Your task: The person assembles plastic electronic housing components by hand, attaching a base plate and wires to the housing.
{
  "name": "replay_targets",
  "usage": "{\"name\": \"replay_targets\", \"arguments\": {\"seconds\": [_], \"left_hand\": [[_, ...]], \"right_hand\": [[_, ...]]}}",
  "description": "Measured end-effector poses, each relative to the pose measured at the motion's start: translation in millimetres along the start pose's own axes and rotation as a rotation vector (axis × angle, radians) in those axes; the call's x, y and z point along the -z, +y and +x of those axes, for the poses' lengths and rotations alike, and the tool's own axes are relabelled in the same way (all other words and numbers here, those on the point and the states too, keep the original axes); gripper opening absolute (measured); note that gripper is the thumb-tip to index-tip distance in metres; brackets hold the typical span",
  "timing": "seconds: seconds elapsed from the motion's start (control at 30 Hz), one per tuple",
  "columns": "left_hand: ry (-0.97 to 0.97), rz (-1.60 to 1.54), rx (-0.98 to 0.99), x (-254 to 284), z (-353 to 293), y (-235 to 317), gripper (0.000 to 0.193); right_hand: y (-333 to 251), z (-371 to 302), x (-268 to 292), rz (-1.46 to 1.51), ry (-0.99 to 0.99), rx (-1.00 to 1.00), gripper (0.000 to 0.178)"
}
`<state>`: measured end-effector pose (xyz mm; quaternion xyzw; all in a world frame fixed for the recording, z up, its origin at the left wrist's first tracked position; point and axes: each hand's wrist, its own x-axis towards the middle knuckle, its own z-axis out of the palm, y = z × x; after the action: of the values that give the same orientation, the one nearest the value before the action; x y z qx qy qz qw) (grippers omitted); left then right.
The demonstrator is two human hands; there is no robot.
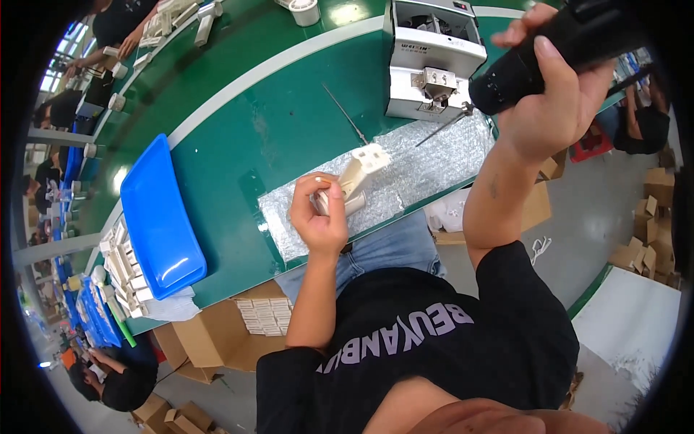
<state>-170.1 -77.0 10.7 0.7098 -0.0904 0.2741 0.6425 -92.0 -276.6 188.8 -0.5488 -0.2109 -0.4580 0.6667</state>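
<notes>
A black power screwdriver [510, 81] is gripped in my right hand [553, 101], raised at the upper right. Its long thin bit [441, 130] slants down and left, with its tip apart from the white part. My left hand [318, 217] holds a cream-white plastic housing [356, 181] between thumb and fingers. The housing is tilted above the bubble-wrap mat [405, 181], its slotted end away from me. I cannot tell whether its lower end touches the mat. A thin dark rod [345, 113] shows on the green table behind the housing.
A silver-white screw feeder [426, 61] stands at the table's far side. At left, a blue tray [163, 224] sits beside stacked white parts [123, 271]. An open carton [217, 336] with white pieces is below the table edge. Other people work at far left and right.
</notes>
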Motion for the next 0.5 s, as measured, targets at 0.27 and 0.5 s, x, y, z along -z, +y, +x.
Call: {"name": "replay_targets", "arguments": {"seconds": [0.27, 0.5], "left_hand": [[-0.029, -0.008, -0.003, -4.6, -5.8, -0.7, 0.008], [0.029, -0.046, -0.002, -6.2, -9.4, -4.9, 0.003]], "right_hand": [[23.2, 48.7, -8.5, -0.141, -0.011, 0.245, 0.043], [57.7, 56.2, -11.4, -0.235, -0.179, 0.24, 0.041]]}}
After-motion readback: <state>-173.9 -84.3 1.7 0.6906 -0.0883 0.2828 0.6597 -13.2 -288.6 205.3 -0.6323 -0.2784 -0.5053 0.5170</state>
